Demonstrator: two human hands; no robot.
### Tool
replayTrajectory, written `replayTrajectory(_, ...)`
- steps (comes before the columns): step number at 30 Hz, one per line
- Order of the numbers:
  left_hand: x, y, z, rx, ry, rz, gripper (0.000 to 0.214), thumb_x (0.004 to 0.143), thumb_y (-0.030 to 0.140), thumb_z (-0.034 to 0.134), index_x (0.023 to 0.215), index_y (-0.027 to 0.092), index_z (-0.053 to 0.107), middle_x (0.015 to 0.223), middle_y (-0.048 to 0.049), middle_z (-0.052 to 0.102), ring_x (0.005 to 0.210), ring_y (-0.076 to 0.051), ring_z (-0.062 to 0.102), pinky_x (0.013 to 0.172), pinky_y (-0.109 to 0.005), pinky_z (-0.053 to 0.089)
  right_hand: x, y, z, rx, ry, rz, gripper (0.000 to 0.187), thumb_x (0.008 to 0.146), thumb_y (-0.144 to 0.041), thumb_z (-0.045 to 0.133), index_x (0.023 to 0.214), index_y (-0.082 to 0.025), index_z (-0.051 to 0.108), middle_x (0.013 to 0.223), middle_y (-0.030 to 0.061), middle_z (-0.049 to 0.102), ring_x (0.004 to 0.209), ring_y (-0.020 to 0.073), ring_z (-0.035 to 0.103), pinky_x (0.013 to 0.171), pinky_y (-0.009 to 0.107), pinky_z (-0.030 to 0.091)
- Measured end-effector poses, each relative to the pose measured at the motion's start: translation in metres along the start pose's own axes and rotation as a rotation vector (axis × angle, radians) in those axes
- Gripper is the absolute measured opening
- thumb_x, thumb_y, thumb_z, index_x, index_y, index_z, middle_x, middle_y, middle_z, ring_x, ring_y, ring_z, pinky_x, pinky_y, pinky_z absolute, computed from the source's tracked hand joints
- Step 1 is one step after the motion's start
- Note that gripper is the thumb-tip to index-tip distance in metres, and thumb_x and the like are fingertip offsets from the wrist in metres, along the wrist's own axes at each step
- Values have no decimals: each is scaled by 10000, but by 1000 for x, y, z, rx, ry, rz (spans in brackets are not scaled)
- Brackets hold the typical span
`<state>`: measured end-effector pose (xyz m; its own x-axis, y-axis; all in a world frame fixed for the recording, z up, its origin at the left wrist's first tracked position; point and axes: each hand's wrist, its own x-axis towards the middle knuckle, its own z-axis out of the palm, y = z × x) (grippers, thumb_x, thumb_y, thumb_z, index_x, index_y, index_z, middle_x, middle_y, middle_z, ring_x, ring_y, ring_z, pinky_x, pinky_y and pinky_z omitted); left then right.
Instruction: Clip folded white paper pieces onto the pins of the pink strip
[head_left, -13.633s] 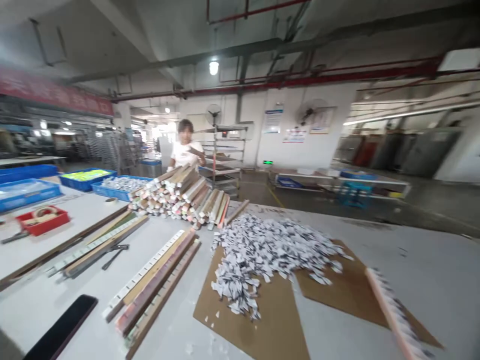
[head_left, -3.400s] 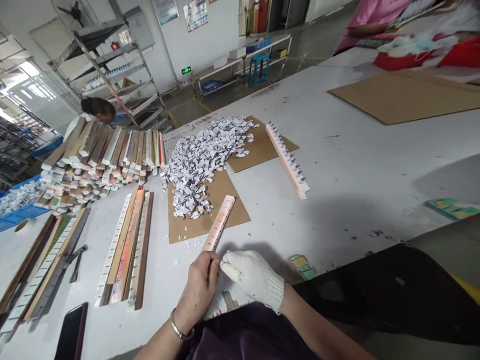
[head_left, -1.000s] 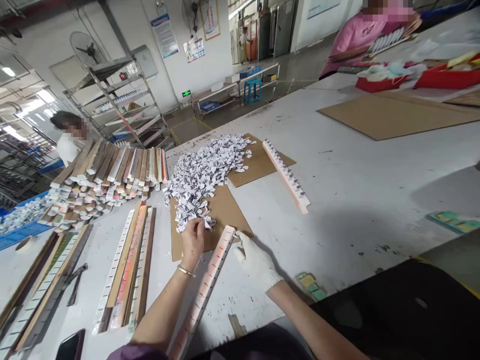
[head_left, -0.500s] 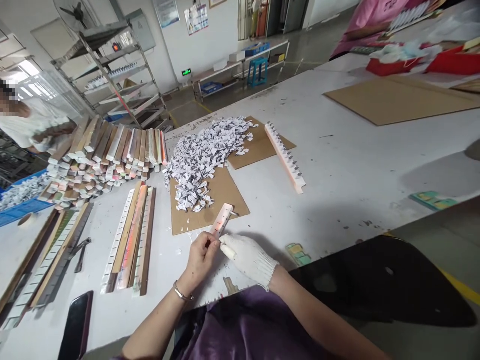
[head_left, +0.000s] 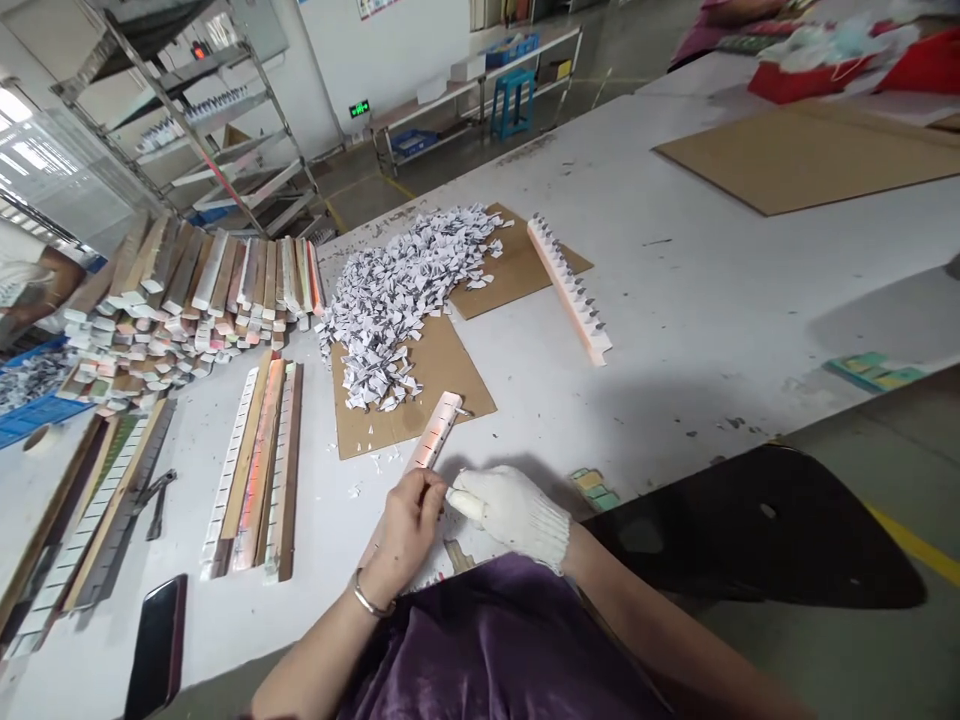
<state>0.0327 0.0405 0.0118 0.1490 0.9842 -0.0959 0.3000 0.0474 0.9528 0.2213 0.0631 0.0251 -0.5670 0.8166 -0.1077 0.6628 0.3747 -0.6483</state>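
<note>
My bare left hand [head_left: 409, 520] lies over the near part of a pale pink slotted wooden stick [head_left: 435, 432], thumb and fingers pinched together. My right hand [head_left: 514, 512], in a white knitted glove, is closed beside it, its fingertips meeting the left thumb. Whatever small thing sits between the fingertips is too hidden to name. One small piece [head_left: 466, 412] sticks out sideways near the stick's far end. Beyond it, a heap of small white-and-grey folded pieces [head_left: 405, 290] covers much of a cardboard sheet [head_left: 457, 365].
Another pink stick [head_left: 566, 285], fitted with a row of pieces, lies right of the heap. Slotted sticks [head_left: 259, 460] lie at left before a big stack of sticks [head_left: 187, 290]. A phone [head_left: 156, 645], pliers-like tool [head_left: 156, 500] and cardboard [head_left: 817, 160] also lie on the table.
The view has tilted down slightly. My hands have shifted toward me along the stick, so more of its slotted face shows beyond my fingers.
</note>
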Motion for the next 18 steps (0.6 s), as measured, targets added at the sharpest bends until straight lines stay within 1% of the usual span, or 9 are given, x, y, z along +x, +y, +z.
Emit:
replayTrajectory(1, 2, -2, 2, 105, 25, 29, 320, 961, 488, 533, 825, 200, 568, 655, 26, 525, 591, -116, 470, 599, -251, 401, 3, 3, 1, -41, -14, -6, 222, 947, -295, 515, 806, -180, 642, 741, 22, 661, 651, 143, 562, 597, 285, 279)
replayTrajectory(3, 11, -8, 4, 220, 1, 52, 312, 999, 453, 460, 856, 202, 577, 653, 28, 538, 581, -120, 484, 604, -254, 413, 12, 12, 4, -68, -57, 12, 172, 937, -276, 529, 877, -175, 654, 808, 39, 695, 689, 153, 592, 608, 286, 291)
replayTrajectory(6, 41, -20, 0, 356, -8, 66, 259, 1016, 406, 422, 1012, 199, 579, 626, 43, 542, 549, -132, 507, 605, -267, 433, 31, 33, 7, -98, -73, 116, 204, 975, -269, 477, 943, -176, 655, 876, 56, 726, 731, 156, 634, 607, 275, 311)
replayTrajectory(7, 54, -24, -2, 420, 23, 82, 254, 1001, 402, 459, 1092, 192, 568, 651, 38, 558, 574, -144, 533, 621, -278, 450, 38, 40, 7, -136, -51, 175, 236, 993, -272, 442, 967, -177, 657, 911, 68, 734, 758, 161, 652, 609, 273, 324)
replayTrajectory(9, 80, -31, -5, 552, 78, 139, 402, 904, 425, 632, 1206, 176, 540, 793, -7, 613, 721, -187, 602, 700, -320, 497, 54, 51, 9, -223, 8, 302, 283, 1014, -277, 394, 1022, -174, 657, 967, 98, 741, 808, 180, 685, 611, 271, 354)
replayTrajectory(11, 101, -38, -6, 637, 72, 184, 532, 764, 415, 784, 1183, 170, 566, 973, -63, 624, 900, -232, 621, 808, -367, 523, 67, 57, 13, -297, 55, 394, 267, 999, -268, 414, 1070, -164, 649, 946, 113, 744, 807, 200, 705, 597, 272, 380)
replayTrajectory(12, 107, -41, -6, 657, 51, 184, 516, 727, 396, 810, 1135, 171, 590, 1015, -73, 616, 944, -240, 616, 843, -378, 526, 72, 58, 16, -324, 77, 417, 254, 985, -253, 427, 1069, -160, 649, 912, 113, 744, 792, 208, 712, 585, 274, 388)
replayTrajectory(15, 115, -50, -4, 652, 16, 127, 340, 754, 329, 757, 1027, 179, 620, 969, -49, 602, 896, -216, 614, 836, -367, 531, 80, 58, 25, -385, 125, 437, 230, 943, -192, 447, 971, -152, 672, 830, 121, 740, 752, 232, 725, 563, 284, 404)
replayTrajectory(18, 113, -55, -2, 640, 14, 122, 326, 761, 295, 727, 1042, 174, 615, 975, -52, 596, 868, -208, 610, 826, -364, 531, 83, 58, 31, -408, 128, 412, 210, 898, -147, 473, 887, -129, 682, 787, 154, 732, 747, 267, 733, 562, 305, 418)
